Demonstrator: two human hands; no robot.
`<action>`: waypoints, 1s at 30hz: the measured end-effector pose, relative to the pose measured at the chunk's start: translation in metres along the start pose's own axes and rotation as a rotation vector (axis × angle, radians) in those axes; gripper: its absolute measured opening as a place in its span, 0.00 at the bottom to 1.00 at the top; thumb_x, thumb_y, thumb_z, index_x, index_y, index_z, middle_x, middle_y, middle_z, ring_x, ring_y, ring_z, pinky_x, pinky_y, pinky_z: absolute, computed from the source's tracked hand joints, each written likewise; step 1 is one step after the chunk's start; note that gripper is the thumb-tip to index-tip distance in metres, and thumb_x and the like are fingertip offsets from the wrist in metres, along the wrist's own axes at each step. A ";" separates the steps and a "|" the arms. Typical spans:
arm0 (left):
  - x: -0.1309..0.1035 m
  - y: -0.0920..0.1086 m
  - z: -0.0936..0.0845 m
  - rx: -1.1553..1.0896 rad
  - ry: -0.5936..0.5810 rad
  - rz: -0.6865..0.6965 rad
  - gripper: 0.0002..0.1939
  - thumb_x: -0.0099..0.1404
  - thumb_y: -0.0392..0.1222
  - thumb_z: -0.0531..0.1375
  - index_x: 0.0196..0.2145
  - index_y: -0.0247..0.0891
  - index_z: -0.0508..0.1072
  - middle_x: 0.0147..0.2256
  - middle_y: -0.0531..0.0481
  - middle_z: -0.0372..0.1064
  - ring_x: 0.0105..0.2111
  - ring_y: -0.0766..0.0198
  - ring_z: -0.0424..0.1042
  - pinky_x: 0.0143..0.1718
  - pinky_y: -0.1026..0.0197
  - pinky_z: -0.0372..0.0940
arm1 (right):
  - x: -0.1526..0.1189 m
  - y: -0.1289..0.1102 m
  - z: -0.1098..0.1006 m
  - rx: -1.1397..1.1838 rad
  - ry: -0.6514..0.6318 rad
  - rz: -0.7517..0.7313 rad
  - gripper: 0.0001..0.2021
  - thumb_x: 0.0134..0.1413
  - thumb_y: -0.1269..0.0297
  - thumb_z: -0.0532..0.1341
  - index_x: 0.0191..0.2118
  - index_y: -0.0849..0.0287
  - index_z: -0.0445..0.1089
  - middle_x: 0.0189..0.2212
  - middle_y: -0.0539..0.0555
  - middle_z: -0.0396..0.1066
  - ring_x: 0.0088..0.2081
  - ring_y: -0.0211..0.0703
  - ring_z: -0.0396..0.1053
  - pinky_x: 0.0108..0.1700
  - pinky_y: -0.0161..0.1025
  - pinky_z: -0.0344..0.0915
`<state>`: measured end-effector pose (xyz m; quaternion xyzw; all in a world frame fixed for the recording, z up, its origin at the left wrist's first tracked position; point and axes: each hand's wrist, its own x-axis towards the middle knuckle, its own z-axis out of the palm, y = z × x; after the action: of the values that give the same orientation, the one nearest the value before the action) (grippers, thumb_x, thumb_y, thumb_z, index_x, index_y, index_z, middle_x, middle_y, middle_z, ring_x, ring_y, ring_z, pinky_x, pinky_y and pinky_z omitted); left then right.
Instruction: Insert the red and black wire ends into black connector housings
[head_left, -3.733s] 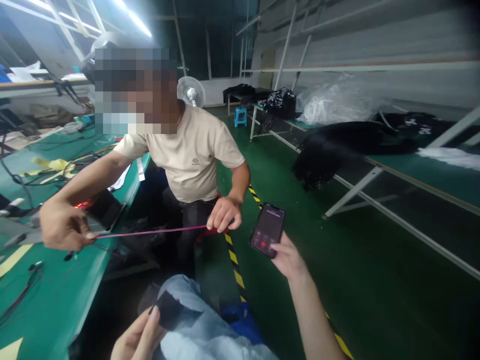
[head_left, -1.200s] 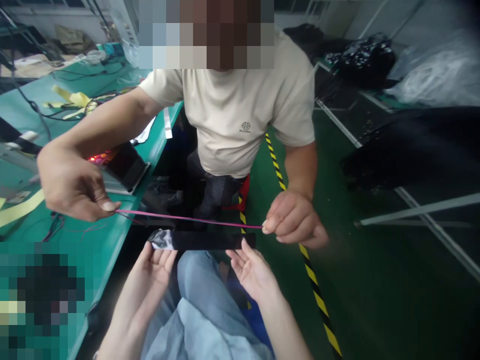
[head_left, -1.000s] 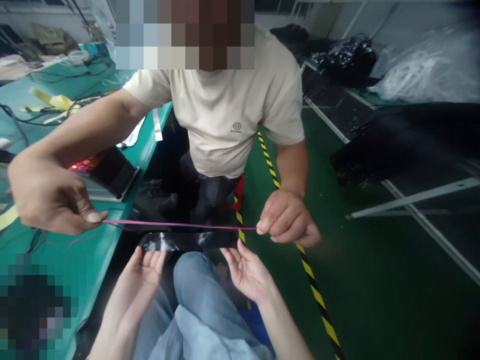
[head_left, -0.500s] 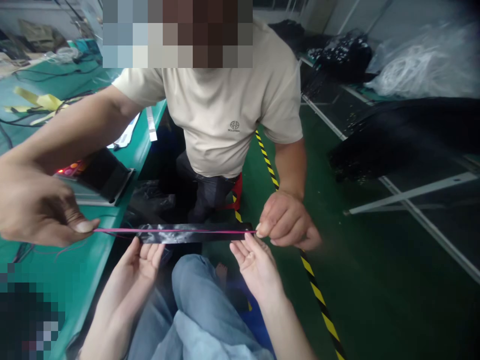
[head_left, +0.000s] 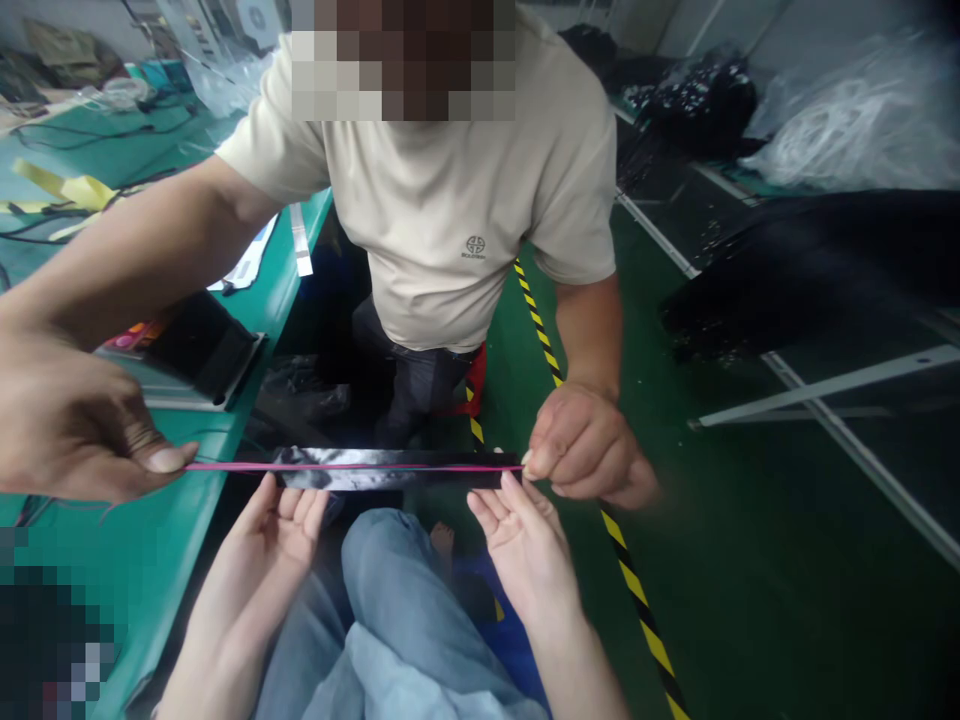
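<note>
A shiny black strip (head_left: 375,480), which looks like tape or film, is stretched level above my lap. My left hand (head_left: 281,535) pinches its left end between thumb and fingers. At the right end, my right hand (head_left: 525,540) grips the strip the same way, thumb on top. Thin pink wires (head_left: 232,467) run taut along the strip's length. A co-worker's hand (head_left: 97,420) pulls the wires at the left, and the same person's other hand (head_left: 585,445) pinches their right end, close beside my right fingers.
The co-worker (head_left: 450,200) faces me from close by. To the left stands a green table (head_left: 277,300) with a black device (head_left: 199,345) and yellow strips (head_left: 67,188). Black bundled material (head_left: 810,260) lies on a rack at right. Striped floor tape (head_left: 630,570) crosses the green floor.
My right hand and the co-worker's hand beside it have shifted slightly right, with the strip's right end. The co-worker's body leans a little to the right. Both my hands keep their hold.
</note>
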<state>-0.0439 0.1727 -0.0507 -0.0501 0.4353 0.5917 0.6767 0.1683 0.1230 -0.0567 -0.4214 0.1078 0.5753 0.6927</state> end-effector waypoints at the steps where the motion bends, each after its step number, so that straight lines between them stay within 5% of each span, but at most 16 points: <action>1: -0.003 0.000 0.003 0.008 0.004 -0.006 0.16 0.69 0.36 0.45 0.36 0.34 0.73 0.33 0.45 0.76 0.35 0.63 0.76 0.36 0.63 0.72 | 0.000 0.000 0.000 0.002 0.001 -0.009 0.15 0.21 0.71 0.75 0.20 0.58 0.69 0.19 0.45 0.71 0.24 0.37 0.71 0.30 0.36 0.73; 11: -0.001 0.000 0.002 0.021 0.009 -0.001 0.17 0.69 0.36 0.44 0.47 0.36 0.69 0.36 0.44 0.76 0.37 0.60 0.75 0.36 0.62 0.72 | -0.001 0.000 0.001 -0.038 -0.010 -0.039 0.14 0.21 0.69 0.75 0.19 0.56 0.70 0.19 0.43 0.71 0.23 0.34 0.70 0.30 0.34 0.73; 20: 0.004 -0.002 0.000 0.059 0.035 0.016 0.16 0.69 0.34 0.44 0.39 0.35 0.72 0.33 0.45 0.76 0.37 0.62 0.75 0.37 0.62 0.72 | 0.006 0.000 -0.002 -0.057 -0.028 0.009 0.15 0.24 0.69 0.74 0.23 0.58 0.70 0.22 0.45 0.71 0.26 0.35 0.71 0.31 0.33 0.72; 30: 0.002 -0.004 0.010 0.091 0.081 0.035 0.17 0.69 0.35 0.45 0.48 0.40 0.70 0.35 0.47 0.76 0.38 0.63 0.75 0.36 0.64 0.72 | 0.007 -0.003 -0.001 -0.034 -0.051 -0.028 0.13 0.25 0.70 0.74 0.20 0.59 0.69 0.21 0.46 0.71 0.26 0.37 0.71 0.31 0.35 0.72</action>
<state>-0.0350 0.1785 -0.0477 -0.0354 0.4896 0.5805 0.6496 0.1731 0.1271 -0.0606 -0.4197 0.0743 0.5780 0.6959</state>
